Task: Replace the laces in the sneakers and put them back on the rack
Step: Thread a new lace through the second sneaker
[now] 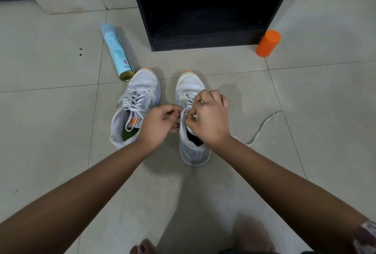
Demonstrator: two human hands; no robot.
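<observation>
Pale tiled floor is being occupied at the far side by a black rack, with a light-blue spray can lying near its left corner and an orange cylinder just beside its right corner. Two white sneakers are being kept side by side, apart, toes toward the rack: left sneaker laced, right sneaker under both hands. A lace is being pinched at the right sneaker's upper eyelets by curled fingers of the left hand and right hand, its loose end being trailed across the floor to the right.
</observation>
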